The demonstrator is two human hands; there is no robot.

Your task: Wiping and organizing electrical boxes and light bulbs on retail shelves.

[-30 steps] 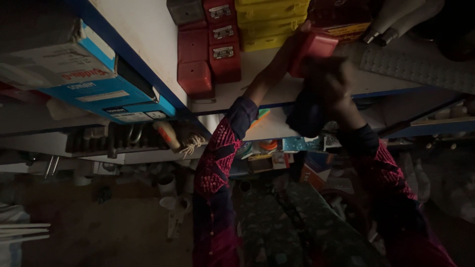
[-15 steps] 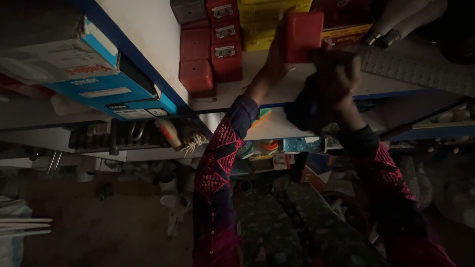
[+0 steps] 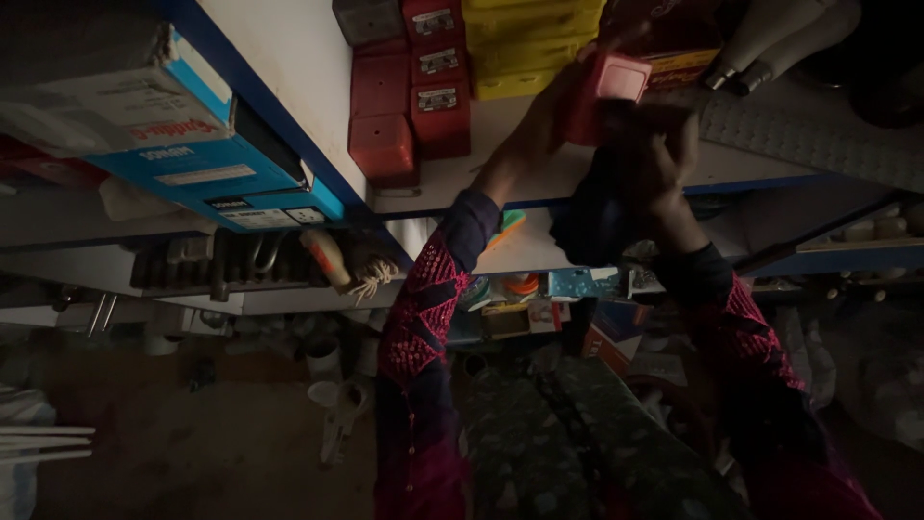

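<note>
Since half a second ago the small red rectangular box [image 3: 604, 91] has tipped and dropped a little: then it stood upright and flat-faced in the upper middle of the frame, now it sits lower and angled, its pale pink face turned toward the viewer, right at the front edge of the white shelf with the blue rim [image 3: 539, 188]. Both arms have barely shifted otherwise.

The left hand [image 3: 539, 135] is raised from the centre of the frame, fingers closed around the left side of the red box. The right hand [image 3: 654, 159] is just to the right of it, curled around something dark; in this gloom I cannot tell what it is, or whether that hand also touches the box. Both sleeves are dark red with a dotted pattern.

To the left of the box, in the upper middle, stands a stack of red plastic cases [image 3: 414, 91], and next to them a pile of yellow flat boxes [image 3: 529, 43]. At the upper left are blue and white cardboard cartons [image 3: 183, 144] on another shelf. A grey ribbed panel [image 3: 808, 140] runs along the upper right.

By my judgement the box is being turned in the hands at the shelf's edge, clear of the stacks, neither set down among them nor carried away.
</note>
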